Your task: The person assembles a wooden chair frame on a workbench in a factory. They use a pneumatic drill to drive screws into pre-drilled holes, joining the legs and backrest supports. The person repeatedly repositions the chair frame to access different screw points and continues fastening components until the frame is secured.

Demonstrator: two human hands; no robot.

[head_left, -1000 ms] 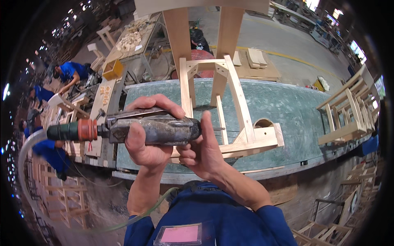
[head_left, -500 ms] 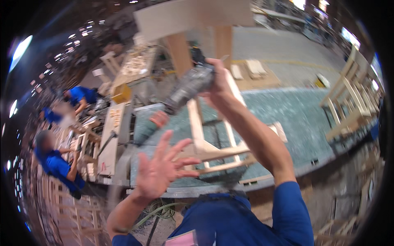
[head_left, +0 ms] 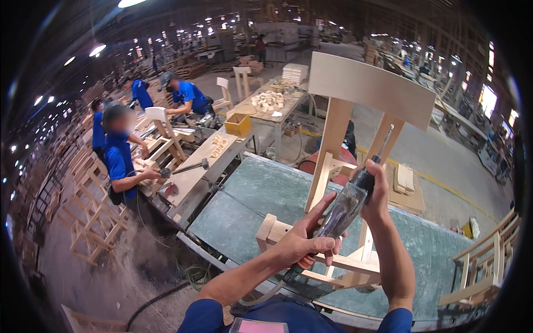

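Note:
A straight power screwdriver [head_left: 343, 210], its body dark with a shiny wrapping, lies slantwise between both hands. Its long thin bit [head_left: 385, 141] points up and away, in front of the right back post of a bare wooden chair [head_left: 372, 89]. My right hand [head_left: 377, 188] is closed round the front of the tool. Lower down, my left hand [head_left: 312, 236] holds its rear part, thumb across the body and some fingers stretched along it. An orange collar and a hose [head_left: 266, 297] show below that hand. The chair stands on a green-topped table; whether the bit touches it, I cannot tell.
Beyond the green table [head_left: 239, 205] at left runs a workbench with small wood pieces and a yellow box [head_left: 237, 125]. Several co-workers in blue [head_left: 119, 158] are at work there. More wooden chair frames [head_left: 488, 266] stand at right, and a hose lies on the floor.
My left hand, spread and free before, has come onto the rear of the screwdriver. The tool has swung so its bit points up and right. My view has turned left and lifted.

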